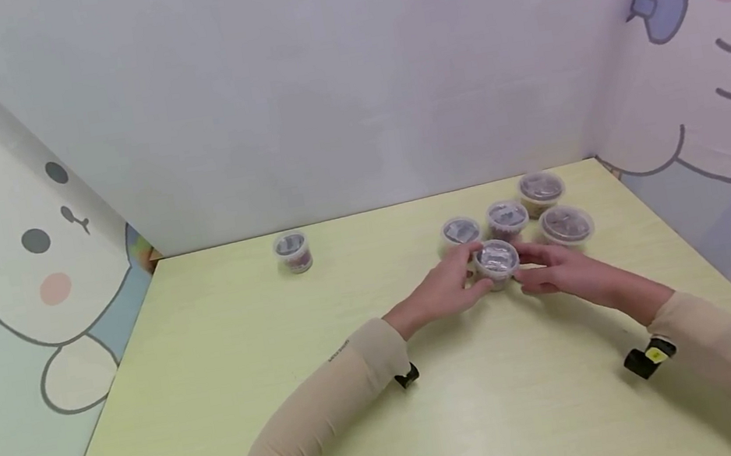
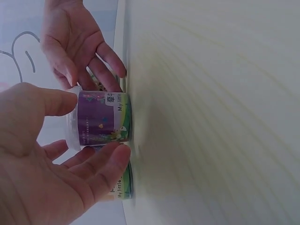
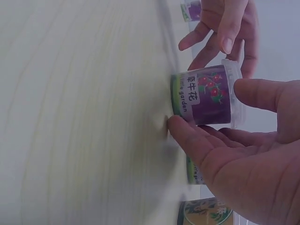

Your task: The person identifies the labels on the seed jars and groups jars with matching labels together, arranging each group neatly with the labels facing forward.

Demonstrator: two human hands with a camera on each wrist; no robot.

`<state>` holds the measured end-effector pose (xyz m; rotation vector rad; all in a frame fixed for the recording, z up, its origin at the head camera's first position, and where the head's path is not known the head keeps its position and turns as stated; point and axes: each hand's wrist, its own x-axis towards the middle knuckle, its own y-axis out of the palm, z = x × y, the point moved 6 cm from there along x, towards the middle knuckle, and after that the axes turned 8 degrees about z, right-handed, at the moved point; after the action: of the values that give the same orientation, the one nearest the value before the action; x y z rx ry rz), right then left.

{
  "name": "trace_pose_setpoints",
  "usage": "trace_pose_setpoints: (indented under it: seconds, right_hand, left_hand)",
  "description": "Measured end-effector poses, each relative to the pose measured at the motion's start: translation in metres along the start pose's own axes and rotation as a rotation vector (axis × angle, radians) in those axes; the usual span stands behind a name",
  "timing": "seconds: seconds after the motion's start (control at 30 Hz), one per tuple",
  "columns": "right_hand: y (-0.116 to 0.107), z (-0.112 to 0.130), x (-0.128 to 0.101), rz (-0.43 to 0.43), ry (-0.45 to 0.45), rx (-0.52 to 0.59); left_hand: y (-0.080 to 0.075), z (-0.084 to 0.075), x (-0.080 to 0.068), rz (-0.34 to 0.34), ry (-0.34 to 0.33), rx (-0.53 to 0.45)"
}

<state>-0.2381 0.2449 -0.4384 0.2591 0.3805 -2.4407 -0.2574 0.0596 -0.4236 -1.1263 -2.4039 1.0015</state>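
A small lidded plastic cup [image 1: 498, 259] stands between the two hands at the right of the table. In the left wrist view this cup [image 2: 103, 117] has a purple label with a green band along its base; in the right wrist view the cup [image 3: 211, 96] shows red flowers and printed characters. My left hand [image 1: 448, 283] is at its left side, thumb by the lid rim and fingers loosely bent alongside. From the right, my right hand [image 1: 559, 271] reaches the cup with extended fingers, its thumb at the lid edge and a fingertip low by the base.
Just behind are similar lidded cups: a left one [image 1: 461, 229], a middle one [image 1: 507, 216], and two wider tubs [image 1: 541, 187] at the right. Another cup [image 1: 292, 250] stands alone at the back left. Cartoon-printed cloth walls border the pale wooden table [image 1: 217, 376].
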Motion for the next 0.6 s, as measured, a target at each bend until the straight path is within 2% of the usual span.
trace_pose_setpoints:
  seconds: [0.17, 0.4, 0.6]
  right_hand:
    - [0.001, 0.0, 0.002, 0.001, -0.036, 0.018]
    - [0.004, 0.011, 0.004, -0.015, -0.056, -0.006]
    - [0.013, 0.025, 0.013, -0.012, -0.078, 0.04]
  left_hand:
    - [-0.006, -0.003, -0.001, -0.008, 0.021, 0.003]
    - [-0.019, -0.004, -0.009, 0.024, 0.039, -0.143]
    - [-0.032, 0.0, -0.024, 0.022, 0.007, -0.233]
